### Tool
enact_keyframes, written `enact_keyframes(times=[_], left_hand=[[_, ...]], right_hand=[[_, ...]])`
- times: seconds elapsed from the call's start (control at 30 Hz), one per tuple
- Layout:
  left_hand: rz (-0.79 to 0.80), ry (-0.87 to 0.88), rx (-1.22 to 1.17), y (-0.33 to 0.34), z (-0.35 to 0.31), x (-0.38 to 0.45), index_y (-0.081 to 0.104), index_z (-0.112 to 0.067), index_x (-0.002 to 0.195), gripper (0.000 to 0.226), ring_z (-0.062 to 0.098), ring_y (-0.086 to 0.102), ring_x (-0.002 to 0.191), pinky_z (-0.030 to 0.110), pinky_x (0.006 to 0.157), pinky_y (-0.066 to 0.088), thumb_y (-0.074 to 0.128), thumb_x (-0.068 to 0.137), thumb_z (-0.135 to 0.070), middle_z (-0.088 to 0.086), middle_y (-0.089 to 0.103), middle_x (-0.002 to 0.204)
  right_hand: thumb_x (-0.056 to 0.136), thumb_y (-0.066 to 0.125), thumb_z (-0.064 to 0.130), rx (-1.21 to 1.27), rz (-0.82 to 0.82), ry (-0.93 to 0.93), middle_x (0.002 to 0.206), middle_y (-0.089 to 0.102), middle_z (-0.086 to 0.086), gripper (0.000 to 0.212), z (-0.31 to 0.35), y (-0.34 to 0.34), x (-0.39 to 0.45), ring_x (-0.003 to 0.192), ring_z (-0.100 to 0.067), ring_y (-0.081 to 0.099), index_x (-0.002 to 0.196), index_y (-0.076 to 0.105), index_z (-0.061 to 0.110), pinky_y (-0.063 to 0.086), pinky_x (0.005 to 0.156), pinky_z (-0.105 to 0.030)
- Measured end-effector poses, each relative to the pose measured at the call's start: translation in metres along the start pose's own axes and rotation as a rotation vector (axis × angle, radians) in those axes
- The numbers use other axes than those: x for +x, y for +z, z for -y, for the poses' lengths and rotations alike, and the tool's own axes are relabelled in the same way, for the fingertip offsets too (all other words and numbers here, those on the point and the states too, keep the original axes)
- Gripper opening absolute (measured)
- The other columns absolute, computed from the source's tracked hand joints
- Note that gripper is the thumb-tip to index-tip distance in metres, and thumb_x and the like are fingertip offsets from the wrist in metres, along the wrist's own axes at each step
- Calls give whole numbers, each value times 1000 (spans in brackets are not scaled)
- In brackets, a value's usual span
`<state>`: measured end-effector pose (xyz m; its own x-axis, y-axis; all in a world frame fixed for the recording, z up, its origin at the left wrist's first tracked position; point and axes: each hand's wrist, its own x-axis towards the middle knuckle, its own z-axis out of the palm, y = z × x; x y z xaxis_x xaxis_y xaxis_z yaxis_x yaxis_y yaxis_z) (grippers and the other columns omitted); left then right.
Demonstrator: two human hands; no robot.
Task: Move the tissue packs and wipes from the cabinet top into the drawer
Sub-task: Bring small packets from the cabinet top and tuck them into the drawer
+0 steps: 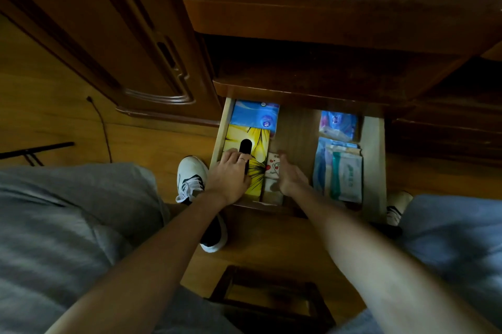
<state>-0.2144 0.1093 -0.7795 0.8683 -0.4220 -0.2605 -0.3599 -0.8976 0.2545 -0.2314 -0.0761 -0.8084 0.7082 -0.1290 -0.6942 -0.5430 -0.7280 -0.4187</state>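
Note:
The open wooden drawer [373, 160] sits below the dark cabinet top [312, 21]. Inside on the left lie a blue tissue pack [254, 115] and a yellow tissue box [256, 143] with a black oval slot. My left hand [231, 176] rests flat on the yellow box, fingers spread. My right hand [292, 176] is blurred and touches small white packs with red print [273, 165] beside the box; its grip is unclear. On the right of the drawer lie a blue-pink pack [338, 123] and several wipes packs [342, 170].
A cabinet door [108, 35] stands open at the left. My white shoes [190, 179] are on the wooden floor [68, 122] next to the drawer front. A dark stool frame [271, 298] stands below, and a cable [102, 127] runs over the floor.

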Motion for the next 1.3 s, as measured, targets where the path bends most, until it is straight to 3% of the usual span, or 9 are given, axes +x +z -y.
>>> enact_keyframes(times=[0.2,0.33,0.5,0.67,0.8,0.9,1.03,1.2,1.3], left_hand=[[-39,-65,50,2,-5,3,54,-23,130,49,24,38,135,42,89,49,63,83,-35,7,59,130],[-62,-81,75,6,-8,4,53,-22,129,48,25,38,137,42,87,50,62,84,-37,8,63,126],[-44,-96,68,4,-7,4,53,-24,128,49,24,38,137,42,86,49,63,83,-38,8,67,120],[-51,-78,29,6,-6,4,53,-24,126,47,24,38,138,43,86,51,65,82,-35,7,71,113],[-63,-85,42,5,-8,4,55,-22,124,45,24,39,137,42,84,50,65,82,-35,5,73,105],[-68,-91,46,4,-10,5,56,-22,122,42,25,41,136,41,82,50,65,82,-34,6,71,109],[-83,-95,72,2,-11,8,56,-22,127,46,24,47,127,41,81,54,66,84,-34,6,61,125],[-18,-50,144,0,-15,7,35,-33,149,68,31,36,135,45,79,58,64,88,-37,5,37,151],[26,-31,190,0,-17,7,29,-35,152,68,34,29,139,46,79,57,60,92,-36,6,28,156]], right_hand=[[85,82,22,-65,-70,199,141,56,-16,91,-28,-19,-5,129,-34,56,153,23,7,48,103,-49],[80,86,36,-161,42,78,141,56,-14,92,-28,-8,-11,130,-33,55,148,32,5,47,105,-48],[84,80,47,-325,-6,69,128,64,-7,60,-25,-11,-9,117,-27,61,129,56,15,49,90,-38],[88,70,59,-363,-120,139,120,65,-5,59,-34,-22,-5,108,-25,62,124,55,15,42,76,-34],[100,50,58,-224,-165,124,106,69,-7,50,-24,-11,1,96,-25,66,112,63,11,51,79,-35],[101,44,61,-322,-119,52,112,70,-11,55,-19,0,1,103,-30,67,114,64,12,48,77,-36],[89,59,69,-298,-58,79,108,68,-7,59,-22,-17,7,99,-26,66,112,62,15,50,77,-36],[88,78,35,-1,2,-58,113,66,-6,47,-23,-14,12,104,-24,65,122,54,14,57,88,-42],[88,79,28,18,-8,-103,114,66,-6,44,-23,-3,10,105,-23,65,120,53,15,56,90,-43]])
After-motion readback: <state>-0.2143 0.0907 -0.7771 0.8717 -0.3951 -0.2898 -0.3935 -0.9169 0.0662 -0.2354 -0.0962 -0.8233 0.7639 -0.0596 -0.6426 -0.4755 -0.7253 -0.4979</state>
